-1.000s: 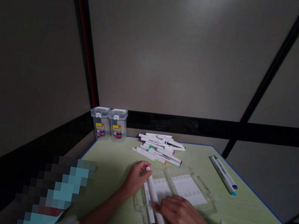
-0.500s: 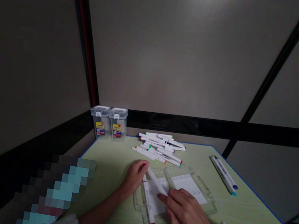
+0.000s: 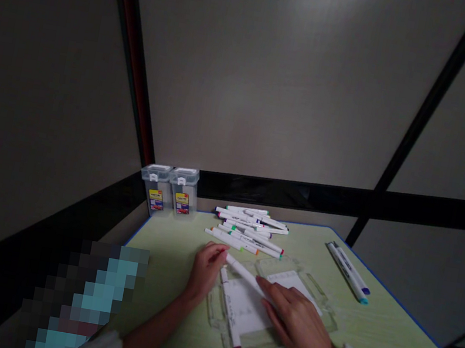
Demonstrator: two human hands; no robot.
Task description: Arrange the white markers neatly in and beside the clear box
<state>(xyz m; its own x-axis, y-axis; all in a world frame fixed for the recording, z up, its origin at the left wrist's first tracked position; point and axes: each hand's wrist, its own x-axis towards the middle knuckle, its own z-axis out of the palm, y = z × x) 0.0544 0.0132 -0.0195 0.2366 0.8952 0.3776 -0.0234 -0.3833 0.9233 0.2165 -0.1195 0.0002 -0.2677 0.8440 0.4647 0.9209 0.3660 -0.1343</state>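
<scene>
A white marker (image 3: 243, 272) is held slantwise between my two hands, above an opened clear plastic case (image 3: 211, 317). My left hand (image 3: 206, 270) is closed in a pinch on its upper left end. Closed on the lower right end is my right hand (image 3: 294, 321), its fingers covering that end and its cap. Another white marker (image 3: 230, 313), with a dark red cap toward me, lies along the left side of the case. White paper (image 3: 253, 314) shows inside both halves of the case.
Behind the case lies a loose pile of white markers (image 3: 252, 231) with coloured caps. Two lidded clear boxes (image 3: 182, 192) stand at the back left. Markers with blue and teal caps (image 3: 349, 274) lie at the right, near the table (image 3: 391, 343) edge.
My right hand has shifted up and slightly right along with its end of the held marker, which now slopes less steeply. My left hand has moved slightly left and up.
</scene>
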